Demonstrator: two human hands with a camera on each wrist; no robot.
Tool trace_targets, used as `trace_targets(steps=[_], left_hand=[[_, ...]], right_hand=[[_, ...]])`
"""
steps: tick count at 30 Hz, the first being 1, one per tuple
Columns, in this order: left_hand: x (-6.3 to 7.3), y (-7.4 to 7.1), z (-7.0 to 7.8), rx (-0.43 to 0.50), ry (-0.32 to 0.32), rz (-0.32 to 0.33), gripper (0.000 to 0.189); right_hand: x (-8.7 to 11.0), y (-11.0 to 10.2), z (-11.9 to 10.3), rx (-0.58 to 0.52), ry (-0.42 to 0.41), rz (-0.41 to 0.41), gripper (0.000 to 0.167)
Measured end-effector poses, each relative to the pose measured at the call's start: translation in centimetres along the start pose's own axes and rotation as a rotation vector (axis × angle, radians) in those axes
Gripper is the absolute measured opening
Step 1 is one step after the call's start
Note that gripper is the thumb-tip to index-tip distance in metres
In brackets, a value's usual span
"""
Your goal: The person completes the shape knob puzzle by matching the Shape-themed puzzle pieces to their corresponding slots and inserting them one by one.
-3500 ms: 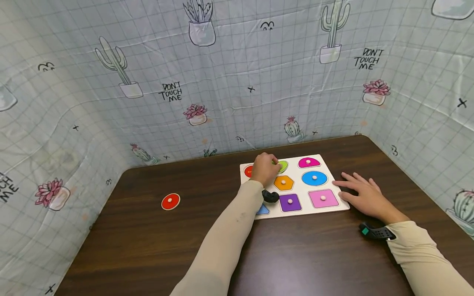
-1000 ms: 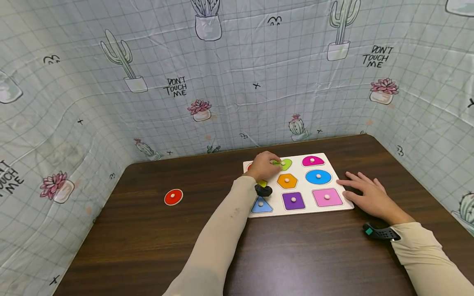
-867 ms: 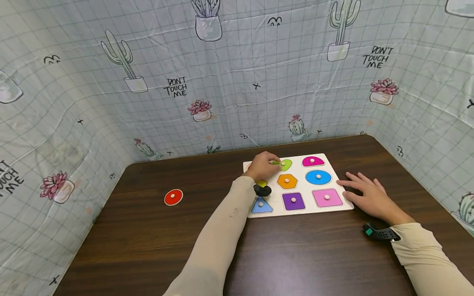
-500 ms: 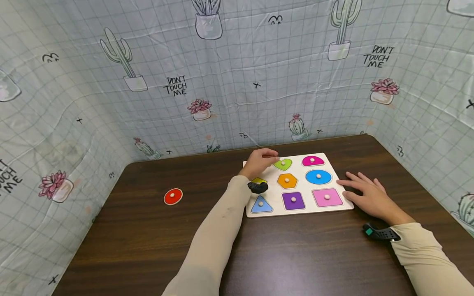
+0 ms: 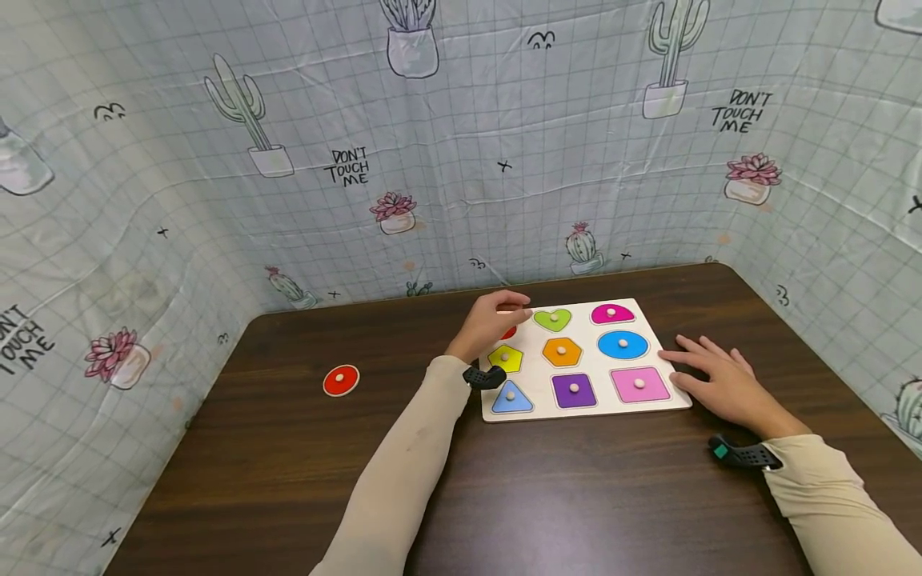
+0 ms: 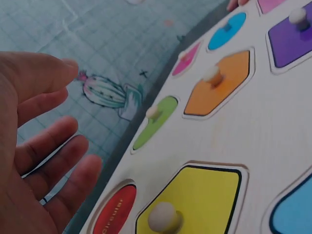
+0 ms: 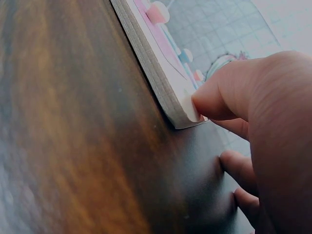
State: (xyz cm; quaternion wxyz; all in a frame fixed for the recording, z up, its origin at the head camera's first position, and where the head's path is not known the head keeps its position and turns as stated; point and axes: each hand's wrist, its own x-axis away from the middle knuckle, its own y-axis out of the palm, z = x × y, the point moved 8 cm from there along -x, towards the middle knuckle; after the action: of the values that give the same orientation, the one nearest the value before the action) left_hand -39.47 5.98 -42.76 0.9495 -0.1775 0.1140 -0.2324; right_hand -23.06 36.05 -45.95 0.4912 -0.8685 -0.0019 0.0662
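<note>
A white knobbed shape puzzle board (image 5: 533, 366) lies on the table under my hands. My left hand (image 5: 488, 324) hovers over its far left corner, fingers relaxed and apart, holding nothing. Below it a round red recess (image 6: 117, 209) printed "Circular" shows no knob. The green heart piece (image 5: 552, 320) sits in its slot just right of that hand. The yellow pentagon (image 5: 506, 358) lies nearer to me. My right hand (image 5: 723, 382) rests spread at the board's right edge, its thumb touching the corner beside the pink rectangle (image 5: 639, 384). A red circle piece (image 5: 341, 380) with a knob lies on the table at left.
The orange hexagon (image 5: 562, 352), blue oval (image 5: 623, 345), magenta half circle (image 5: 612, 314), purple square (image 5: 574, 390) and blue triangle (image 5: 512, 397) sit in the board. A cactus-print cloth (image 5: 446, 160) rises behind the brown table (image 5: 288, 464).
My left hand has let go of the green heart, which now lies flat in its slot, and has moved left over the red recess. My right hand has stayed at the board's edge.
</note>
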Motion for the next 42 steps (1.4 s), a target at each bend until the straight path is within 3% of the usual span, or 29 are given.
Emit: trace_targets(steps=[8, 14, 21, 31, 42], left_hand=[[1.8, -1.0, 1.1, -0.037, 0.062, 0.030, 0.036], [3.1, -2.2, 0.8, -0.084, 0.069, 0.055, 0.033], [4.3, -3.2, 0.4, -0.071, 0.100, 0.051, 0.034], [5.7, -4.1, -0.7, -0.081, 0.095, 0.077, 0.031], [8.4, -6.7, -1.4, -0.079, 0.064, 0.115, 0.025]], right_hand=[[0.0, 0.0, 0.2, 0.004, 0.002, -0.004, 0.047], [-0.2, 0.0, -0.1, 0.002, -0.006, -0.001, 0.047], [-0.2, -0.1, 0.1, 0.008, 0.004, -0.009, 0.048], [0.2, 0.2, 0.3, -0.002, -0.003, 0.001, 0.047], [-0.2, 0.1, 0.3, 0.001, -0.001, -0.008, 0.047]])
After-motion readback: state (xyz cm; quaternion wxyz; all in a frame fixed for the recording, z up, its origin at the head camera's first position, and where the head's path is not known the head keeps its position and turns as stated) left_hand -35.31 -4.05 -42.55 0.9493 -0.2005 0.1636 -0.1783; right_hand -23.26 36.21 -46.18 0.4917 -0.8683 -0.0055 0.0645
